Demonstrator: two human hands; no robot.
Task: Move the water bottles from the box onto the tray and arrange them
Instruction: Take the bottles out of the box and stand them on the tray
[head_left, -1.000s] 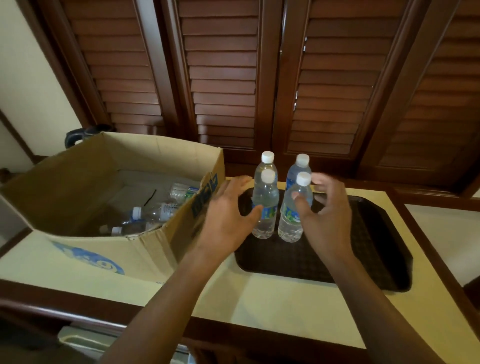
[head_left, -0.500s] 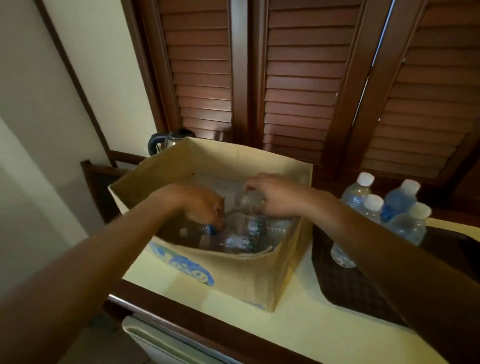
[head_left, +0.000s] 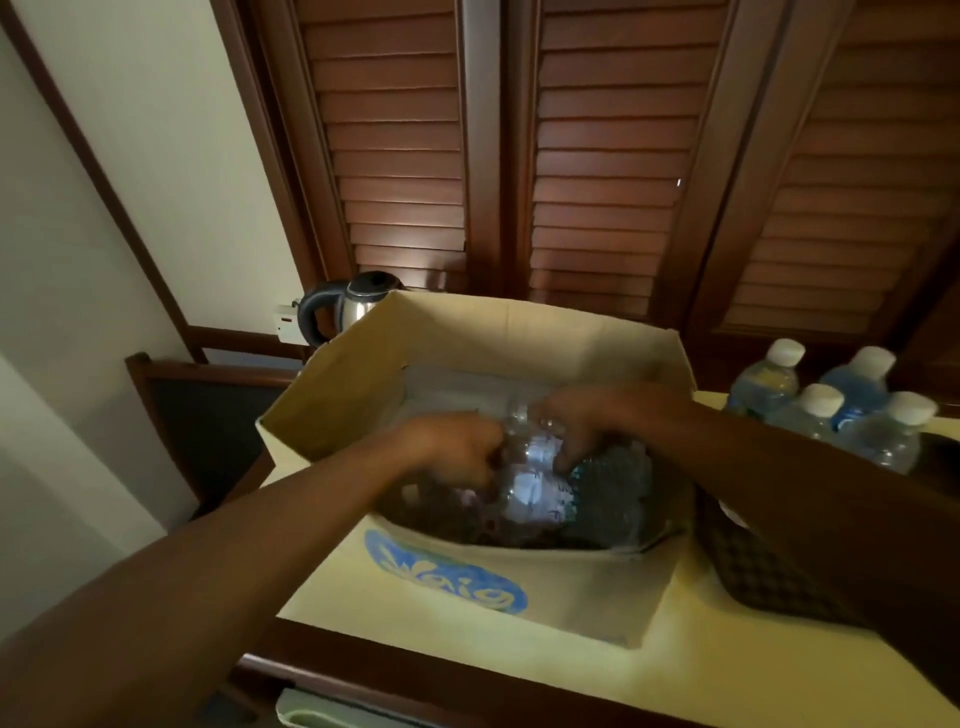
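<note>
Since a second ago: we have brought both hands off the tray and down into the box.
Left hand (head_left: 452, 449): fingers curled on a lying bottle (head_left: 530, 467), as far as we can tell.
Right hand (head_left: 597, 423): clenched over the same cluster of bottles.
Box (head_left: 519, 332): open, at the countertop's (head_left: 701, 670) near-left edge.
Tray (head_left: 758, 566): dark, just right of the box.
Standing bottles (head_left: 878, 441): four upright at the tray's far end.
Kettle (head_left: 353, 304): behind the box's far-left corner.
</note>
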